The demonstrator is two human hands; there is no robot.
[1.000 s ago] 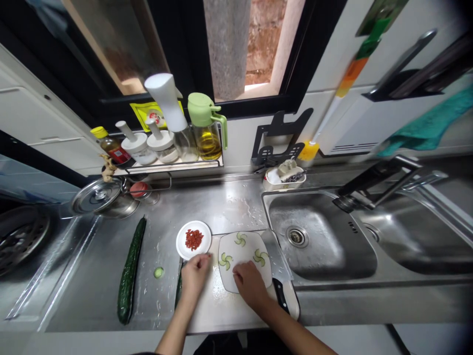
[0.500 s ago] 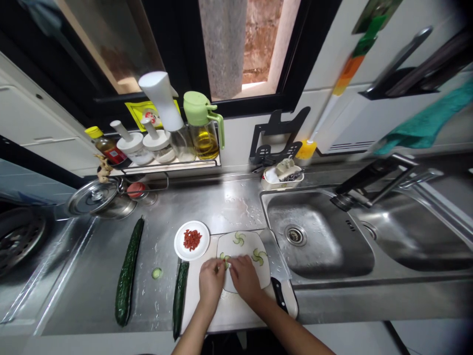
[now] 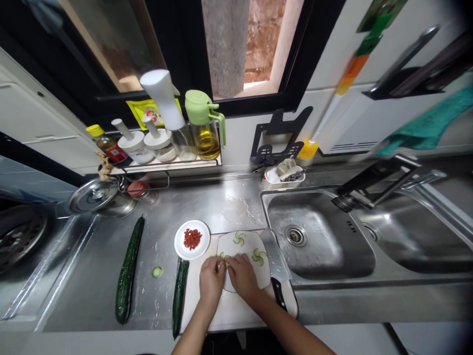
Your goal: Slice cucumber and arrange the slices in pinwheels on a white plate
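My left hand [image 3: 212, 278] and my right hand [image 3: 242, 278] meet fingertip to fingertip over the left side of a white square plate [image 3: 246, 252]. Both are closed in a pinch; whatever lies between the fingertips is too small to make out. Under them, partly hidden, are thin cucumber slices [image 3: 222, 255]. Two pinwheels of curved cucumber slices lie on the plate, one at its top [image 3: 239, 238] and one at its right [image 3: 259, 256]. The plate rests on a cutting board [image 3: 232, 313]. A small round white plate [image 3: 181, 246] beside it holds chopped red pieces [image 3: 192, 239].
A cleaver [image 3: 277, 264] lies along the board's right side. A cut cucumber [image 3: 180, 296] is at its left edge, with a whole cucumber [image 3: 129, 271] and a cucumber end [image 3: 157, 272] farther left. The sink [image 3: 318, 231] is on the right; a seasoning rack [image 3: 173, 166] stands behind.
My fingertips have shifted slightly over the same cucumber slices, and both hands stay together. The view has moved a little; the plates, cleaver and cucumbers lie as before.
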